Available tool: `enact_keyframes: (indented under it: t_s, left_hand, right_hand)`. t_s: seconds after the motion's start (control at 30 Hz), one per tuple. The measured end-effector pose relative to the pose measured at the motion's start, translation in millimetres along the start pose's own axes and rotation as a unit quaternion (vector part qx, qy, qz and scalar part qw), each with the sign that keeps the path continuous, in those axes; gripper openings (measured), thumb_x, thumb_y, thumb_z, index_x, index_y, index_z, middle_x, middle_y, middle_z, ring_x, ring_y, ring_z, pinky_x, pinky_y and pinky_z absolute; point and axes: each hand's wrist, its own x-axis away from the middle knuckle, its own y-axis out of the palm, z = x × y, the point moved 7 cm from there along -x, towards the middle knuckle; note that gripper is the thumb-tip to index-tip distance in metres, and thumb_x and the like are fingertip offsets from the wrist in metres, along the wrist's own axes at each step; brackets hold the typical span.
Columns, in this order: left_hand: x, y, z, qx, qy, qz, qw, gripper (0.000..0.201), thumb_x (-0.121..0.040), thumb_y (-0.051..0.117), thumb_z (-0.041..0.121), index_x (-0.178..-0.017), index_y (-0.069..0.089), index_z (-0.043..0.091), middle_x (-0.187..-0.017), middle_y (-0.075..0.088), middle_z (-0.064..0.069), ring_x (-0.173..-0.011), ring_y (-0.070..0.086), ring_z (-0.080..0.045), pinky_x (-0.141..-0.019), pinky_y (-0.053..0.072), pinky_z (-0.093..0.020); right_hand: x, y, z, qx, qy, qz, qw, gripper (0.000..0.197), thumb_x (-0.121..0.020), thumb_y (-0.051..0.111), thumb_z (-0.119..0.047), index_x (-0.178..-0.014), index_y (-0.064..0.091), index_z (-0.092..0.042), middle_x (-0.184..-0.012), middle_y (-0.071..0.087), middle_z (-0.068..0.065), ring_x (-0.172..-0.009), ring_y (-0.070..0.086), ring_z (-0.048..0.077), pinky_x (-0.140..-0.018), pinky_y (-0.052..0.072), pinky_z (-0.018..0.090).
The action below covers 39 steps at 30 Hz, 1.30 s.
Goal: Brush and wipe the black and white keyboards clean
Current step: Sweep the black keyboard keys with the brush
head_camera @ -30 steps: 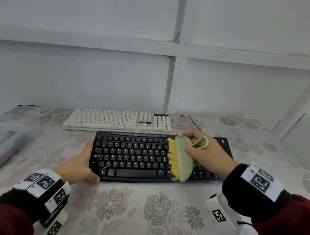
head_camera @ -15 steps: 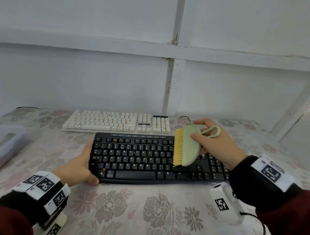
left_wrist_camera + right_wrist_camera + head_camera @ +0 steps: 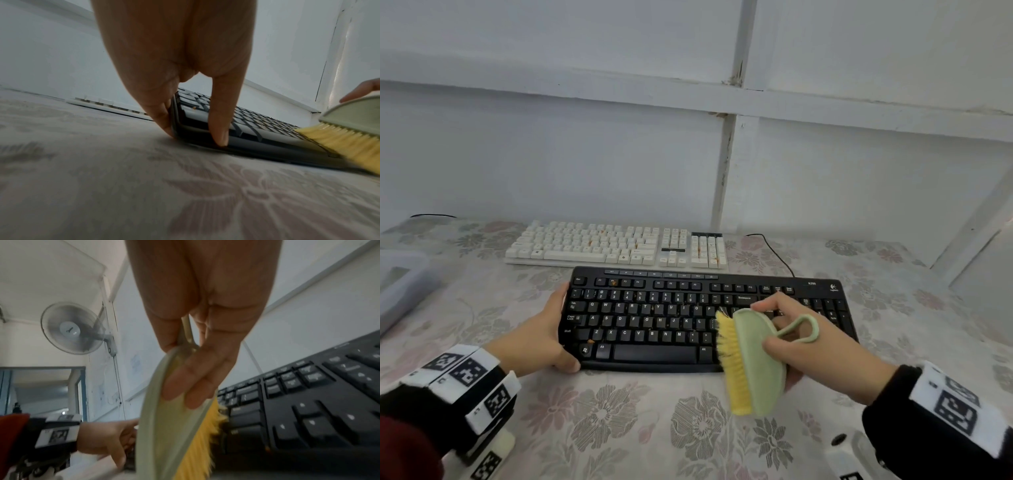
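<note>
A black keyboard point(image 3: 654, 318) lies in front of me on the flowered cloth, with orange crumbs among its keys. Behind it, against the wall, lies a white keyboard point(image 3: 599, 245), also flecked with crumbs. My left hand point(image 3: 541, 339) grips the black keyboard's left end point(image 3: 185, 126), thumb on the front corner. My right hand point(image 3: 801, 346) holds a pale green brush point(image 3: 756, 363) with yellow bristles point(image 3: 729, 363). The bristles point(image 3: 201, 443) overhang the front edge of the black keyboard point(image 3: 308, 410), right of the space bar, and point left.
A translucent plastic box point(image 3: 400, 284) stands at the left edge of the table. A black cable point(image 3: 770, 251) runs behind the black keyboard. The white wall stands close behind the white keyboard. A wall fan point(image 3: 72, 328) shows in the right wrist view.
The brush was raised over the keyboard's right half half a second ago. It has since swept down toward me and now overhangs the front edge. My left hand has stayed put.
</note>
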Motion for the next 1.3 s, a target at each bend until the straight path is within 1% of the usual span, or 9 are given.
enact_keyframes:
  t_s: [0.13, 0.3, 0.47, 0.57, 0.7, 0.87, 1.0, 1.1, 1.3]
  left_hand:
    - [0, 1, 0, -0.006, -0.002, -0.002, 1.000, 0.122, -0.052, 0.077, -0.007, -0.124, 0.002, 0.058, -0.115, 0.056, 0.007, -0.101, 0.058, -0.016, -0.080, 0.047, -0.030]
    - [1, 1, 0, -0.013, -0.005, 0.001, 1.000, 0.121, -0.057, 0.076, -0.010, -0.124, 0.001, 0.058, -0.113, 0.057, 0.007, -0.100, 0.058, -0.015, -0.078, 0.046, -0.029]
    - [0, 1, 0, -0.014, -0.003, 0.001, 1.000, 0.122, -0.054, 0.077, -0.007, -0.126, 0.000, 0.056, -0.115, 0.055, 0.010, -0.102, 0.057, -0.014, -0.080, 0.046, -0.029]
    - [-1, 1, -1, -0.009, -0.005, 0.001, 1.000, 0.122, -0.054, 0.077, -0.008, -0.123, 0.002, 0.058, -0.115, 0.055, 0.008, -0.102, 0.057, -0.015, -0.083, 0.047, -0.032]
    - [-1, 2, 0, -0.006, -0.002, -0.002, 1.000, 0.120, -0.053, 0.077, -0.007, -0.123, 0.002, 0.057, -0.115, 0.054, 0.009, -0.102, 0.057, -0.014, -0.078, 0.047, -0.029]
    - [0, 1, 1, -0.011, -0.002, -0.001, 1.000, 0.121, -0.053, 0.077, -0.007, -0.124, 0.001, 0.057, -0.116, 0.054, 0.009, -0.102, 0.056, -0.013, -0.078, 0.046, -0.028]
    - [0, 1, 0, -0.024, 0.000, 0.003, 1.000, 0.123, -0.056, 0.078, -0.007, -0.123, -0.001, 0.059, -0.114, 0.055, 0.009, -0.099, 0.059, -0.015, -0.081, 0.049, -0.031]
    - [0, 1, 1, -0.017, 0.000, 0.002, 1.000, 0.123, -0.049, 0.077, 0.001, -0.123, 0.000, 0.061, -0.115, 0.057, 0.005, -0.100, 0.060, -0.019, -0.087, 0.050, -0.039]
    - [-2, 1, 0, -0.008, 0.005, 0.000, 1.000, 0.122, -0.044, 0.077, 0.006, -0.123, 0.002, 0.061, -0.117, 0.056, 0.004, -0.103, 0.059, -0.020, -0.090, 0.049, -0.041]
  right_hand:
    - [-7, -22, -16, -0.036, -0.026, 0.055, 0.997, 0.032, -0.087, 0.052, 0.001, -0.107, 0.058, -0.024, -0.085, 0.067, 0.009, -0.067, 0.067, 0.017, -0.055, 0.057, 0.034]
    - [-35, -42, -26, -0.070, -0.050, 0.141, 0.986, 0.035, -0.088, 0.056, -0.003, -0.116, 0.054, -0.024, -0.092, 0.069, 0.010, -0.072, 0.071, 0.014, -0.057, 0.057, 0.033]
    - [-36, -24, -14, -0.043, -0.020, 0.111, 0.993, 0.034, -0.086, 0.052, 0.001, -0.108, 0.053, -0.024, -0.094, 0.067, 0.010, -0.070, 0.069, 0.011, -0.056, 0.058, 0.035]
    - [-24, -9, -5, -0.037, -0.005, 0.059, 0.998, 0.032, -0.086, 0.052, 0.002, -0.104, 0.053, -0.023, -0.092, 0.065, 0.012, -0.070, 0.066, 0.014, -0.056, 0.057, 0.037]
    - [-8, -1, -4, -0.024, 0.018, -0.015, 0.999, 0.030, -0.087, 0.051, 0.002, -0.107, 0.055, -0.020, -0.092, 0.064, 0.018, -0.072, 0.065, 0.018, -0.056, 0.057, 0.036]
    - [-18, -28, -22, -0.070, -0.023, 0.067, 0.995, 0.033, -0.088, 0.050, 0.005, -0.111, 0.055, -0.019, -0.079, 0.070, 0.003, -0.063, 0.067, 0.013, -0.053, 0.056, 0.032]
    - [-40, -37, -25, -0.076, -0.038, 0.115, 0.990, 0.037, -0.089, 0.051, 0.002, -0.117, 0.052, -0.021, -0.089, 0.069, 0.007, -0.067, 0.069, 0.011, -0.058, 0.058, 0.035]
    - [-46, -28, -20, -0.074, -0.019, 0.103, 0.992, 0.035, -0.088, 0.049, 0.003, -0.114, 0.052, -0.020, -0.092, 0.067, 0.013, -0.069, 0.068, 0.013, -0.060, 0.059, 0.039]
    - [-30, -7, -7, -0.063, 0.008, 0.032, 0.997, 0.031, -0.089, 0.049, 0.002, -0.109, 0.052, -0.021, -0.102, 0.066, 0.016, -0.076, 0.067, 0.017, -0.061, 0.059, 0.039]
